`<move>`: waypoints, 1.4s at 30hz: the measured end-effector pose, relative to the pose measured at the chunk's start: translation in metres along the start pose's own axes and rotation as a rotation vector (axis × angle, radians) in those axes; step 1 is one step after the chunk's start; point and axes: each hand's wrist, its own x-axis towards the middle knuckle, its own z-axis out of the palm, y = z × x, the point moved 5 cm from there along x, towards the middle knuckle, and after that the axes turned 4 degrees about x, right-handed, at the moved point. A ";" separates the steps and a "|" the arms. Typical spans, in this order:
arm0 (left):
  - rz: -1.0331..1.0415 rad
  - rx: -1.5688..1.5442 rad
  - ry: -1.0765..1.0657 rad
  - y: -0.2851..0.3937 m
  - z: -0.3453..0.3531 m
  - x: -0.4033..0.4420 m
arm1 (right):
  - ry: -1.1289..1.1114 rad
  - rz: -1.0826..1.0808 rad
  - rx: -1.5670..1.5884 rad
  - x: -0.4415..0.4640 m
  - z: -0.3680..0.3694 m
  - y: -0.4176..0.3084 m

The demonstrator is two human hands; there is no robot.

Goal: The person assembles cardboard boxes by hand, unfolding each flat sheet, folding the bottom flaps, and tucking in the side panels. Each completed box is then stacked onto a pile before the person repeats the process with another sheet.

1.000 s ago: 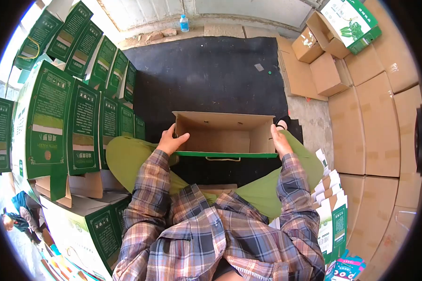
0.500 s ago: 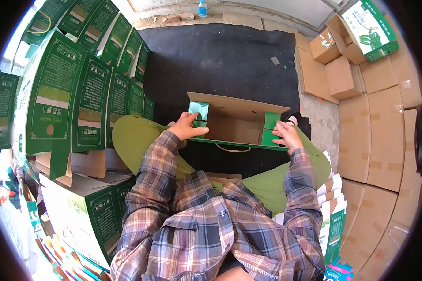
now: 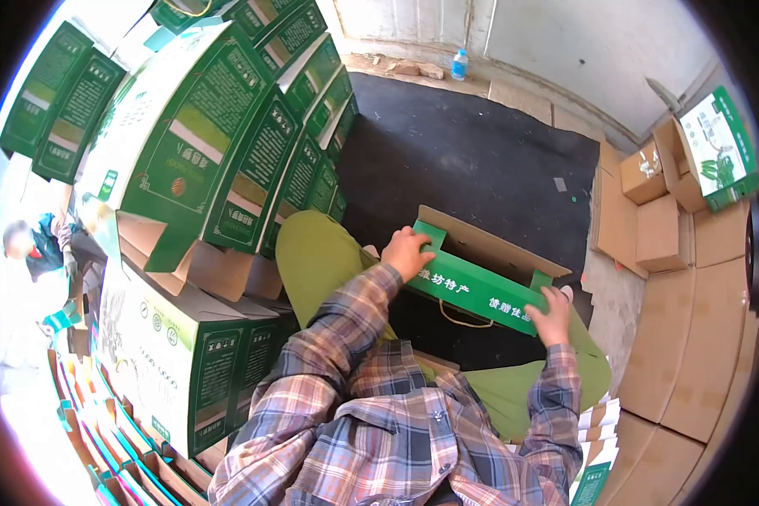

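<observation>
A green carton (image 3: 472, 284) with white lettering on its front panel stands between my bent legs. That panel is folded partway over the opening, and the brown back flap (image 3: 489, 239) stands up behind it. From the panel's lower edge hangs a thin rope handle (image 3: 464, 319). My left hand (image 3: 407, 255) has its fingers curled over the left end of the panel. At the right end, my right hand (image 3: 551, 316) grips the panel's corner between thumb and fingers. The inside of the carton is mostly hidden.
Green printed cartons (image 3: 198, 160) are stacked high on my left, more cartons (image 3: 156, 363) below. Brown cardboard boxes (image 3: 670, 337) line the right side. A black mat (image 3: 472, 160) covers the floor ahead, with a blue bottle (image 3: 459, 65) behind it. Another person (image 3: 46, 244) is at far left.
The green front panel has come up and over the carton's opening, covering most of it, with both hands on it. My view has turned to the left.
</observation>
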 end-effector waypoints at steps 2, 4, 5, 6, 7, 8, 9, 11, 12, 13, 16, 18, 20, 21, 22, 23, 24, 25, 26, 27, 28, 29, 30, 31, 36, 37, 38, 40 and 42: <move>-0.011 0.043 0.028 0.007 0.002 -0.003 | -0.010 -0.053 -0.059 -0.011 0.004 -0.027; -0.016 0.082 0.048 0.013 0.004 -0.005 | -0.115 -0.101 -0.199 -0.022 0.008 -0.052; 0.025 0.126 0.096 0.017 0.003 -0.006 | -0.137 -0.085 -0.210 -0.022 0.018 -0.046; 0.066 0.172 0.144 0.021 0.001 -0.008 | -0.136 -0.086 -0.209 -0.021 0.019 -0.047; 0.066 0.175 0.147 0.019 0.006 -0.008 | -0.136 -0.091 -0.238 -0.020 0.020 -0.048; 0.155 0.191 0.086 0.019 0.014 -0.007 | -0.134 -0.100 -0.266 -0.017 0.020 -0.050; 0.242 0.208 0.027 0.018 0.023 -0.007 | -0.130 -0.110 -0.264 -0.015 0.020 -0.052; 0.302 0.222 -0.050 0.042 0.005 -0.025 | -0.132 -0.114 -0.246 -0.016 0.018 -0.050; 0.366 0.234 -0.132 0.052 0.000 -0.032 | -0.125 -0.124 -0.244 -0.014 0.017 -0.051; 0.361 0.241 -0.122 0.052 0.000 -0.033 | -0.124 -0.121 -0.247 -0.013 0.017 -0.051; 0.486 0.409 -0.131 0.055 0.010 -0.040 | -0.091 -0.161 -0.238 -0.015 0.021 -0.049; 0.483 0.395 -0.190 0.054 0.015 -0.037 | -0.118 -0.133 -0.257 -0.014 0.022 -0.047; 0.484 0.383 -0.187 0.053 0.012 -0.034 | -0.117 -0.141 -0.241 -0.013 0.022 -0.045; 0.477 0.377 -0.226 0.052 0.013 -0.033 | -0.129 -0.136 -0.237 -0.013 0.022 -0.045; 0.471 0.371 -0.266 0.051 0.015 -0.033 | -0.141 -0.131 -0.232 -0.013 0.023 -0.044; 0.480 0.365 -0.257 0.048 0.018 -0.032 | -0.159 -0.119 -0.234 -0.013 0.025 -0.043; 0.477 0.366 -0.253 0.046 0.020 -0.033 | -0.158 -0.124 -0.234 -0.015 0.025 -0.044; 0.478 0.337 -0.258 0.045 0.021 -0.032 | -0.179 -0.106 -0.253 -0.015 0.025 -0.045; 0.478 0.309 -0.264 0.043 0.021 -0.030 | -0.201 -0.088 -0.272 -0.015 0.026 -0.044; 0.478 0.285 -0.266 0.042 0.023 -0.029 | -0.223 -0.092 -0.303 -0.015 0.031 -0.040; 0.477 0.286 -0.263 0.041 0.023 -0.028 | -0.222 -0.095 -0.303 -0.018 0.032 -0.041; 0.491 0.271 -0.265 0.041 0.024 -0.028 | -0.217 -0.102 -0.340 -0.021 0.034 -0.045; 0.504 0.259 -0.263 0.041 0.024 -0.027 | -0.210 -0.113 -0.377 -0.021 0.035 -0.048; 0.495 0.263 -0.257 0.041 0.023 -0.026 | -0.210 -0.124 -0.375 -0.020 0.037 -0.051; 0.578 0.322 -0.233 0.047 0.027 -0.032 | -0.262 -0.050 -0.430 -0.018 0.042 -0.051; 0.596 0.316 -0.245 0.050 0.027 -0.033 | -0.256 -0.050 -0.425 -0.018 0.042 -0.051; 0.593 0.316 -0.238 0.050 0.028 -0.032 | -0.253 -0.056 -0.428 -0.017 0.043 -0.050; 0.617 0.331 -0.265 0.051 0.032 -0.032 | -0.248 -0.052 -0.427 -0.018 0.045 -0.047; 0.626 0.354 -0.288 0.054 0.031 -0.029 | -0.240 -0.048 -0.422 -0.018 0.046 -0.046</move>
